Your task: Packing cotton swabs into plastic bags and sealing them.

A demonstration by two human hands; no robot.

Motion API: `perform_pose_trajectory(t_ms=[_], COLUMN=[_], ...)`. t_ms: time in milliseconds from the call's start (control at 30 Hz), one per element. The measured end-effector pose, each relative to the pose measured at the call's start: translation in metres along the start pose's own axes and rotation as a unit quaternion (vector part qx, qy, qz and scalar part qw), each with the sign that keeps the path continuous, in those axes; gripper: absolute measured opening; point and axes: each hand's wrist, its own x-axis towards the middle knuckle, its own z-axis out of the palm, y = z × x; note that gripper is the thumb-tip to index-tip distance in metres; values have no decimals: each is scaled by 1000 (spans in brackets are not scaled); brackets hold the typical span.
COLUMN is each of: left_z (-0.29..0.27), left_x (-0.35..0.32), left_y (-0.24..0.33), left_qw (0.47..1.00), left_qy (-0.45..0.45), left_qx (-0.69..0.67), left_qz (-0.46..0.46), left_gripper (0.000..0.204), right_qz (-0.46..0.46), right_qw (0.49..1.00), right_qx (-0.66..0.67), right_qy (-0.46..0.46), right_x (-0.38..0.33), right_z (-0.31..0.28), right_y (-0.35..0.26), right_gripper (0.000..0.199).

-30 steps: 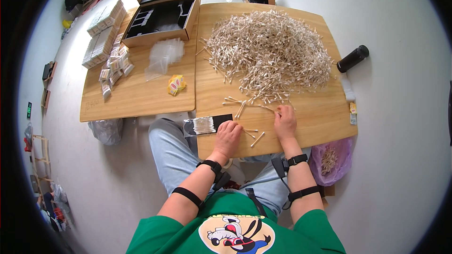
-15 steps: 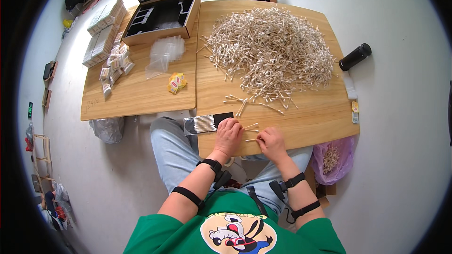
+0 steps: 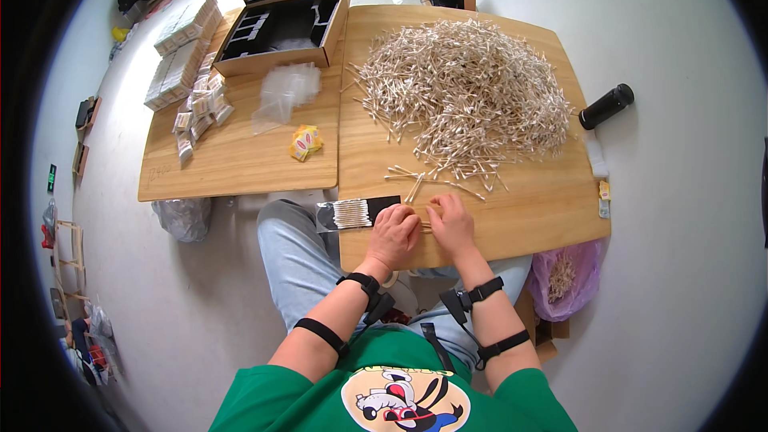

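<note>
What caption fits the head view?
Both hands, left hand and right hand, gather swabs beside a tray, below the pile.

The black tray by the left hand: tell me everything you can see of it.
The black tray is small, flat and dark, lying at the near edge of the right wooden table and jutting past its left side. A neat row of pale cotton swabs lies side by side in it, filling its left part. The left hand rests just right of it, fingers at its end.
</note>
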Motion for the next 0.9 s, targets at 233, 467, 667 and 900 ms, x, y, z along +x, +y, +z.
perform_pose_trajectory(t_ms=[233,467,667,900], left_z=[4,8,7,12], left_x=[-7,-8,-4,-6], left_y=[-8,-8,-8,-10], left_qw=[995,994,993,994], left_qy=[47,62,68,64], left_qx=[-62,-47,-31,-12], left_qz=[-68,-82,-87,-83], left_gripper=[15,21,24,27], right_qz=[50,113,23,41], right_qw=[979,987,998,999], right_qx=[-198,-112,-19,-26], right_qy=[11,-35,-51,-11], right_x=[39,19,4,5], right_z=[32,20,-4,-11], right_y=[-25,5,19,20], right_gripper=[42,20,9,7])
